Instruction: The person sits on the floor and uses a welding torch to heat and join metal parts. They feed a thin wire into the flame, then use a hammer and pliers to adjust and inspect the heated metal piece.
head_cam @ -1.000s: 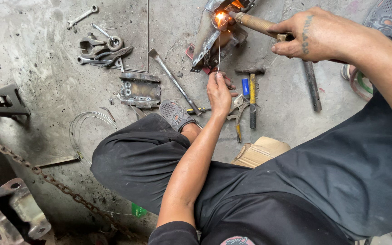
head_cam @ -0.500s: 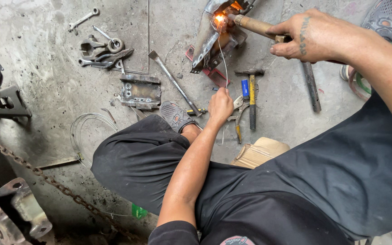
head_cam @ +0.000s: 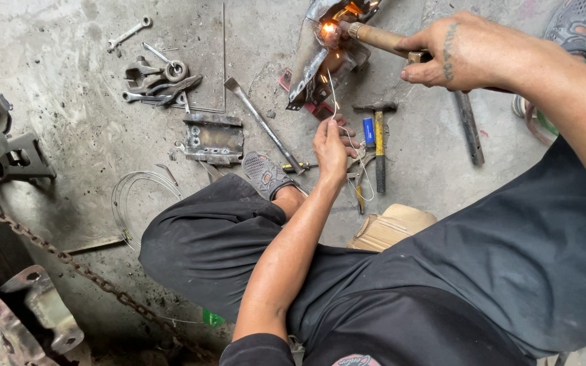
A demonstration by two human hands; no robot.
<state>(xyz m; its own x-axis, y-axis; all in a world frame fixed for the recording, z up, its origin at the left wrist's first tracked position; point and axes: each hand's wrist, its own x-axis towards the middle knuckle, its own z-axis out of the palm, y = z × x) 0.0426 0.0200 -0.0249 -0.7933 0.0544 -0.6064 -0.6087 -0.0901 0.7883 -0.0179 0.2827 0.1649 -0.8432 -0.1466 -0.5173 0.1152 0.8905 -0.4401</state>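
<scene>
Your right hand is clamped on a wooden-handled torch, whose glowing tip touches the bent grey metal piece at the far side of the concrete floor. Your left hand pinches a thin wire rod rising toward that glow. Just right lies a steel-headed hammer; far left, a cluster of wrenches.

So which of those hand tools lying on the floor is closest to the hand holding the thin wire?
The blue-handled tool, lying just right of the left hand. The hammer lies just beyond it; the wrenches are far off at upper left.
</scene>
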